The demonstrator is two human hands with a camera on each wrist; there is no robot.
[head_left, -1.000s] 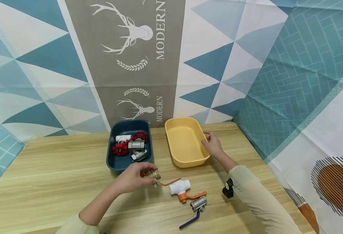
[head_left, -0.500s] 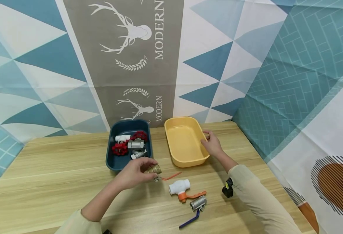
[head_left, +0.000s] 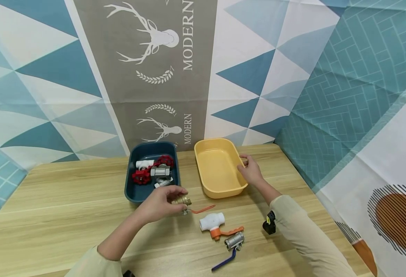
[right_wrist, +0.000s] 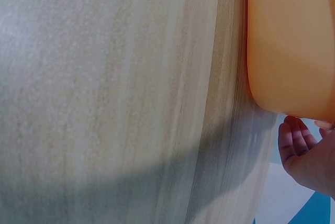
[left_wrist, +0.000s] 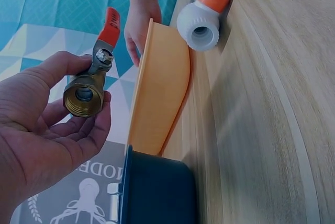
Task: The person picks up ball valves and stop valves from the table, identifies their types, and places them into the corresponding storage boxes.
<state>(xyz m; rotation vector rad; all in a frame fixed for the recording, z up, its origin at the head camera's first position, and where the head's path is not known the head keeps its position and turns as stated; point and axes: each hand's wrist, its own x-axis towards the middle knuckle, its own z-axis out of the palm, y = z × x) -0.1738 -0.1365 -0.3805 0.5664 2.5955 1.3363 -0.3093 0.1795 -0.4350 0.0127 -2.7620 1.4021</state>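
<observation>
The left hand (head_left: 162, 204) pinches a brass ball valve (head_left: 182, 200) with a red lever, held in front of the blue bin (head_left: 129, 188). In the left wrist view the brass valve (left_wrist: 84, 94) sits between thumb and fingers, its threaded opening facing the camera and its lever up. The right hand (head_left: 252, 170) rests at the right rim of the yellow bin (head_left: 220, 195), fingers around the edge. From the right wrist view, that hand (right_wrist: 309, 153) touches the end of the yellow bin (right_wrist: 293, 46) with bent fingers.
A white valve (head_left: 211, 221) with an orange handle and a metal valve (head_left: 234, 241) with a blue lever lie on the wooden table (head_left: 67, 215). The blue bin holds several fittings, some with red handwheels (head_left: 141, 177). Patterned cloth (head_left: 196, 88) hangs behind.
The left hand and the brass valve have shifted slightly away from the person, toward the bins, with the valve turned a little. The right hand keeps its place at the yellow bin.
</observation>
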